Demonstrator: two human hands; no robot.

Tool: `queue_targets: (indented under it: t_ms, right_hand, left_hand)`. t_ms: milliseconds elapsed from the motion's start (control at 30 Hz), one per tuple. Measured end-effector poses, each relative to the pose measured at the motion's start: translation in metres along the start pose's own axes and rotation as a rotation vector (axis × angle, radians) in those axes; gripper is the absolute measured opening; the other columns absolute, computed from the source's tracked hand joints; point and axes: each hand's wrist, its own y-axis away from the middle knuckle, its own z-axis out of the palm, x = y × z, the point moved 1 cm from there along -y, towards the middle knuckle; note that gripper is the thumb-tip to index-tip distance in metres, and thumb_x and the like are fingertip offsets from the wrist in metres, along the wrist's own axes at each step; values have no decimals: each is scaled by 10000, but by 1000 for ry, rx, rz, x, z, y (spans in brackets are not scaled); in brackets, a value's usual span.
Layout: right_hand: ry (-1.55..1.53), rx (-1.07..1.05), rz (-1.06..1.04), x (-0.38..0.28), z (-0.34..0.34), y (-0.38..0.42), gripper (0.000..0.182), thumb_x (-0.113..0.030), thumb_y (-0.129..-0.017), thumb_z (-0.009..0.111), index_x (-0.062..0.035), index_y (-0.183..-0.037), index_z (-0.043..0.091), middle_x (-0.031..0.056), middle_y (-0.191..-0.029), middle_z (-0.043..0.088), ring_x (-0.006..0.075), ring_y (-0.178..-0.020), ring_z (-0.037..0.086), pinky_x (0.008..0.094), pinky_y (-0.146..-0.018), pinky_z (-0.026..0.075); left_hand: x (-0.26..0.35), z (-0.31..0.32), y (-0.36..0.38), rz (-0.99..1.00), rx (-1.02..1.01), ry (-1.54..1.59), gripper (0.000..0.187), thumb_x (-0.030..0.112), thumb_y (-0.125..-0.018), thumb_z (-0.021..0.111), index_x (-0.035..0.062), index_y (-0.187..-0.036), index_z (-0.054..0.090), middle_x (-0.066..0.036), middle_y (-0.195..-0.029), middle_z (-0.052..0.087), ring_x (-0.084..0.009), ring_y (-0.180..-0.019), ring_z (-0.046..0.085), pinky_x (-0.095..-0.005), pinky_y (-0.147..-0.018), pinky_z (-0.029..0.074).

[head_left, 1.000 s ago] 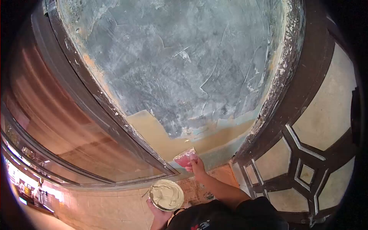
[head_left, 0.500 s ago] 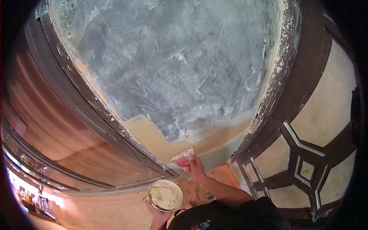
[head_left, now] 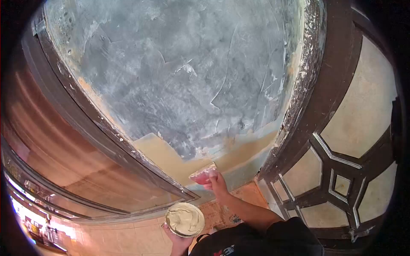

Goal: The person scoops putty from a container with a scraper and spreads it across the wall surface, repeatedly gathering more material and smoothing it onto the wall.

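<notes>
My left hand [head_left: 179, 242] holds a round tub from below and the side, and cream-coloured putty [head_left: 185, 219] with swirls on its surface fills it. A pink putty scraper [head_left: 203, 176] with putty along its wide edge is in my right hand [head_left: 218, 185]. The scraper is up close to the lower wall, by a smooth tan strip [head_left: 157, 153]; whether its edge touches cannot be made out. Above the strip, the wall [head_left: 179, 85] is grey and patchy, with ridges and pale smears.
Dark frames with chipped paint border the wall on the left [head_left: 85, 94] and right [head_left: 294, 102]. A dark door [head_left: 341, 128] with pale panels stands to the right. A brownish glossy panel [head_left: 64, 136] is at left. Below lie floor tiles [head_left: 124, 239] and a reddish mat [head_left: 250, 197].
The view has shifted slightly, so the wall appears further left. Both hands keep their hold on the tub and the scraper, with little movement.
</notes>
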Motion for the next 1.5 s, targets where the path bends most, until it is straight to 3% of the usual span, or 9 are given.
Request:
queue_targets:
  t_ms: [400, 467, 700, 833, 1100, 1267, 1367, 1433, 1500]
  right_hand:
    - [-10, 105, 140, 28, -19, 2, 331, -305, -951, 483, -48, -1146, 407, 88, -878, 562, 205, -671, 642, 294, -561, 555]
    - [8, 30, -112, 6, -1, 4, 337, -321, -950, 486, -49, -1134, 410, 100, -922, 552, 205, -714, 645, 299, -595, 554]
    - [85, 61, -74, 18, -30, -35, 342, -333, -955, 475, -41, -1122, 408, 105, -934, 546, 204, -711, 643, 295, -587, 546]
    - [-36, 105, 163, 47, -43, -17, 300, -294, -960, 469, -54, -1125, 398, 98, -888, 553, 224, -656, 643, 297, -555, 547]
    - [-83, 16, -72, -5, 18, -14, 299, -232, -956, 486, -28, -1151, 388, 99, -904, 537, 220, -739, 644, 322, -658, 556]
    - [8, 122, 135, 75, -32, -28, 295, -225, -940, 505, -48, -1134, 370, 119, -938, 550, 247, -709, 652, 325, -655, 567]
    - [-81, 66, 124, 52, -13, 1, 293, -236, -945, 496, -47, -1134, 375, 113, -929, 546, 245, -727, 651, 321, -661, 565]
    - [-79, 25, 54, 18, 15, 11, 292, -245, -947, 492, -45, -1129, 382, 111, -927, 545, 243, -746, 651, 321, -664, 564]
    - [-77, -14, -14, -1, 24, 3, 292, -254, -949, 488, -43, -1125, 389, 109, -925, 544, 242, -766, 651, 321, -668, 564]
  left_hand:
    - [-4, 2, 0, 22, -5, -38, 747, 642, -795, 351, 142, -1348, 398, -103, -1355, 427, -321, -1240, 415, -525, -1001, 357]
    - [-4, -3, -1, 36, 6, -88, 749, 645, -791, 358, 143, -1346, 400, -100, -1357, 426, -321, -1239, 416, -527, -1001, 356]
    - [-9, -3, -4, 10, 32, 6, 768, 654, -765, 403, 154, -1347, 401, -93, -1353, 434, -325, -1238, 418, -529, -1004, 352]
    - [-9, -5, -4, 12, 36, 16, 756, 638, -763, 421, 153, -1343, 404, -92, -1359, 428, -327, -1238, 418, -531, -1000, 355]
    - [-10, -1, -6, 21, 39, 19, 762, 637, -761, 424, 141, -1340, 405, -99, -1349, 440, -327, -1227, 430, -527, -1005, 355]
    - [-9, -4, -4, 37, 7, 17, 776, 656, -761, 416, 153, -1351, 396, -98, -1361, 424, -328, -1235, 418, -531, -1006, 351]
    - [-8, -16, -5, 37, 11, 38, 776, 663, -763, 409, 159, -1353, 394, -95, -1371, 413, -329, -1243, 408, -537, -1006, 346]
    - [-7, -21, -3, 119, 32, -272, 769, 661, -763, 410, 162, -1348, 400, -93, -1372, 411, -326, -1239, 413, -537, -1004, 347]
    - [-3, 8, 0, 19, 15, 0, 769, 662, -768, 400, 155, -1347, 398, -88, -1372, 409, -321, -1240, 414, -534, -1003, 349]
